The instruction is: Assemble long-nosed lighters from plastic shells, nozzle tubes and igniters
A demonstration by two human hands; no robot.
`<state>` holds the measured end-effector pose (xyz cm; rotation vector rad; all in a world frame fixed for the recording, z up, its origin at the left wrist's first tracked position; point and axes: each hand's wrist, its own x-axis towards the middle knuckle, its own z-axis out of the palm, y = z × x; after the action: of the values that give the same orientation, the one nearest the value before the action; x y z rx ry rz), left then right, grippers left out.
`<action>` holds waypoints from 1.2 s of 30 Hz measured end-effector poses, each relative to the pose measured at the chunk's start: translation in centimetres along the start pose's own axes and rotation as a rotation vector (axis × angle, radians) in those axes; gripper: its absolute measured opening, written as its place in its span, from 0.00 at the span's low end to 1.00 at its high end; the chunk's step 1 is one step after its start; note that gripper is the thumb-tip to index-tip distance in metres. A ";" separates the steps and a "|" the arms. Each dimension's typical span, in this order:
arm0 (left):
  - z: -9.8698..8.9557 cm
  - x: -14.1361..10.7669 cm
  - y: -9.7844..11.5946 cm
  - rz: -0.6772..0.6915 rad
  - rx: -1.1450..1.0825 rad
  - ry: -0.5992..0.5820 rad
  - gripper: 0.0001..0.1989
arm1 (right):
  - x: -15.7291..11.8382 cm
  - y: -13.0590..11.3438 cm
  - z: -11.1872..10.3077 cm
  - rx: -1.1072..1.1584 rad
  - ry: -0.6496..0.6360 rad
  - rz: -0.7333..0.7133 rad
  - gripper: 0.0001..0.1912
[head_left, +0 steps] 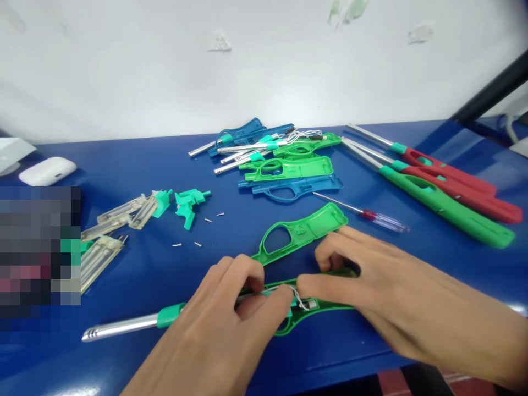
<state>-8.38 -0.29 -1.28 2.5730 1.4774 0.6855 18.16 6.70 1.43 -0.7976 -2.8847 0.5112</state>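
An opened green gas lighter (284,330) lies in front of me, its metal barrel (124,325) pointing left. White wires and a small dark-and-silver part (307,304) show inside its half-shell. My left hand (231,313) is closed over the middle of it, thumb and fingers pinching near the trigger area. At the handle end, my right hand (363,280) is closed round the shell, thumb on the near side. Its fingers partly hide the shell's end. Just beyond lies a separate green half-shell (303,234), close to my right fingertips.
A screwdriver (379,219) lies beyond my right hand. Whole red and green lighters (449,203) are at the right. Loose shells and barrels (289,168) pile up at the back. Clear fuel tanks (103,258), teal triggers (190,203), several screws (198,244) and a white case (48,171) are leftward.
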 end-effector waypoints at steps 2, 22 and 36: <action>-0.2 0.1 0.0 0.012 0.031 0.008 0.21 | -0.1 0.1 0.0 0.013 0.034 -0.003 0.33; -1.0 0.5 0.9 -0.178 -0.097 0.010 0.13 | -1.0 0.5 0.5 0.056 0.242 -0.080 0.12; -0.4 0.1 0.5 -0.169 -0.167 0.018 0.09 | -1.1 -0.2 0.4 -0.020 0.180 0.046 0.20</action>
<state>-8.10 -0.56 -0.77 2.2949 1.5498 0.7748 18.96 5.82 1.16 -0.8670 -2.7163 0.3937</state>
